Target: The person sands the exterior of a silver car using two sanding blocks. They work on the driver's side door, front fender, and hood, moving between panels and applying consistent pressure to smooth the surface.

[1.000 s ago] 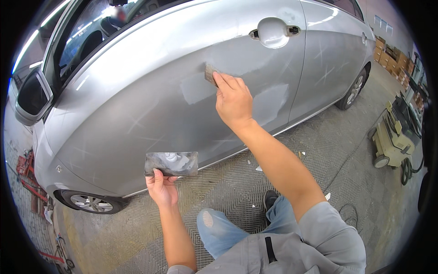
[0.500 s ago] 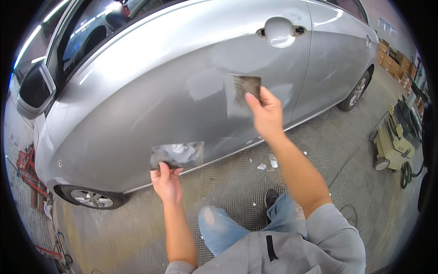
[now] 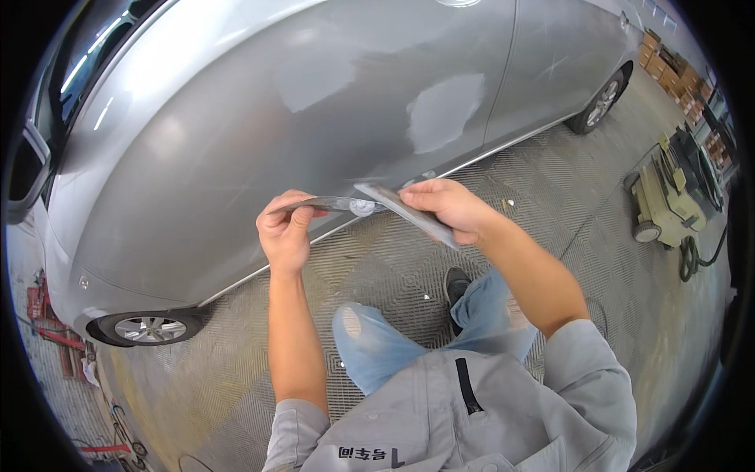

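Person wore a grey short-sleeved work shirt (image 3: 472, 417) with a dark chest strip, faded blue jeans (image 3: 377, 346) worn pale at one knee, black shoe (image 3: 454, 285); forearms bare.

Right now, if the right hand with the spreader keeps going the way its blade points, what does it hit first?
The right hand aims its spreader left, toward the flat board in the left hand. The blade tip already meets the blob of filler on that board, so that comes first. The car door seems to lie behind; depth unclear.
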The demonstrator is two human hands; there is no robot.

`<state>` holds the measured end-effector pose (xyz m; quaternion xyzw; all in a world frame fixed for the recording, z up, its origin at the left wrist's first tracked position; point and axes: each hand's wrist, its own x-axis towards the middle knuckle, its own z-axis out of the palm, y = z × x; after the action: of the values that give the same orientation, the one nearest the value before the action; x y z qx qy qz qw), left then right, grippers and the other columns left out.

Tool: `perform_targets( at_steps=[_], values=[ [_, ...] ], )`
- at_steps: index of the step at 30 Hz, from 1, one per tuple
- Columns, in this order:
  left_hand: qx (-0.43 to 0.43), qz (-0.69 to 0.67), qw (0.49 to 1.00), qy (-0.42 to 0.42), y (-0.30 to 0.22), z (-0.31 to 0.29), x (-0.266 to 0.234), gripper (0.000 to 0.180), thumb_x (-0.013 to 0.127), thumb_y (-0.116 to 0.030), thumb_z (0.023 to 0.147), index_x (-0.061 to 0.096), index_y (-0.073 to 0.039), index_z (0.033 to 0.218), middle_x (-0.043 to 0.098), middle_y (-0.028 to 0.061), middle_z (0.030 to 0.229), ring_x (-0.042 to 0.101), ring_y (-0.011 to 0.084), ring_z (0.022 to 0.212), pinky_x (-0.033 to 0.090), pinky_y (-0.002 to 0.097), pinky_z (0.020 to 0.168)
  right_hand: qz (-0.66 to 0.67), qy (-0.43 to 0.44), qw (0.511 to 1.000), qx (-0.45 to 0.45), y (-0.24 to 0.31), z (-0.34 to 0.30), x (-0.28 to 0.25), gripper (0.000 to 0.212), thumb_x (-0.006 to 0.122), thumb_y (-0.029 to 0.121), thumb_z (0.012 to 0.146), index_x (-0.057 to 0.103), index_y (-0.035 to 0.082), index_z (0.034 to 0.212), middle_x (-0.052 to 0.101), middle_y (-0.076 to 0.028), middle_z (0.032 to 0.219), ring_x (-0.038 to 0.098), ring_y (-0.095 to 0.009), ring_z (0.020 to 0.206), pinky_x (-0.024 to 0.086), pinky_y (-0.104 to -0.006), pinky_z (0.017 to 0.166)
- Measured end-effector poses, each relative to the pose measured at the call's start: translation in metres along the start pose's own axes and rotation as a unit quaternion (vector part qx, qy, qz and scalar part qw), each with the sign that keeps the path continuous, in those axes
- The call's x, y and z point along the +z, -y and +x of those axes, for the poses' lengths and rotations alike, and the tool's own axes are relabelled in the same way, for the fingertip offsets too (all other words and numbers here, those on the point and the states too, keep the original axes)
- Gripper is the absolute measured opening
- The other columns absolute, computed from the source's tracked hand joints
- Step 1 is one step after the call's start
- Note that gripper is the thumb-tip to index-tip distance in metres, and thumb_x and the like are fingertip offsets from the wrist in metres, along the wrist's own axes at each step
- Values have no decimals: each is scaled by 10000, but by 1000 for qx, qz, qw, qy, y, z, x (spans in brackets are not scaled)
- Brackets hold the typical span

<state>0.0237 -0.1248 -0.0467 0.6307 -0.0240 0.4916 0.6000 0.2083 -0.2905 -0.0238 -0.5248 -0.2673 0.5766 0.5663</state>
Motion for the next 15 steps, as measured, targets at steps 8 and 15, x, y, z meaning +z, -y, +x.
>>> perform_targets(
  at_steps=[8,15],
  values=[
    [-42,-95,994,32,14,-21,19,169,668,-99,813,598,44,871,626,147,851,627,209,709,555,310,622,145,-218,926,-272,2,16,-18,327,516,131,914,458,-39,1187,597,-118,1040,579,-149,904,460,-282,825],
    [-187,-122,960,-167,29,-37,51,133,608,-83,857,586,-1,960,638,106,920,633,153,737,571,256,542,-77,-109,889,-438,-4,-6,-13,170,552,69,882,566,-4,1035,639,-81,859,598,-104,771,481,-267,674]
  ],
)
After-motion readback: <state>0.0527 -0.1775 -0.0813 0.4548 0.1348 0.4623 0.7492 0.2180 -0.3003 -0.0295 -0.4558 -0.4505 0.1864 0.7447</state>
